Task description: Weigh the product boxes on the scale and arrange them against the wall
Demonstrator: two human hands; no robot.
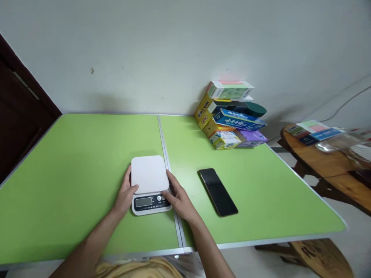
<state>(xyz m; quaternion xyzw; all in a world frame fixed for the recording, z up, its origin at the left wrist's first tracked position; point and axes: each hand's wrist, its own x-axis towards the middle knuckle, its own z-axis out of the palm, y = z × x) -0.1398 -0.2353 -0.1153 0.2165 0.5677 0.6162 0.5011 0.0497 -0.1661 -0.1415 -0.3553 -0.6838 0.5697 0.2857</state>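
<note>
Head view: the flat white plastic kitchen scale (149, 173) lay between the two hands, a little left of the frame's lower centre, on the light-green tabletop (87, 154). Its long axis ran roughly up the frame, away from the person, with the dark display panel (143, 202) on the near end. Neither hand was clearly nearer, as both touched it. The left hand (124, 197) held the left side, thumb over the white plate's near corner and fingers along the edge. The right hand (180, 200) held the right side, fingers along the edge and thumb beside the round buttons (159, 198), so it was the closer one to these. Each thumb was parted from its fingers, with the scale's edge between; how firmly they pressed, one could not tell. The black rectangular smartphone (218, 192) lay right of the right hand, aslant and apart from it.
</note>
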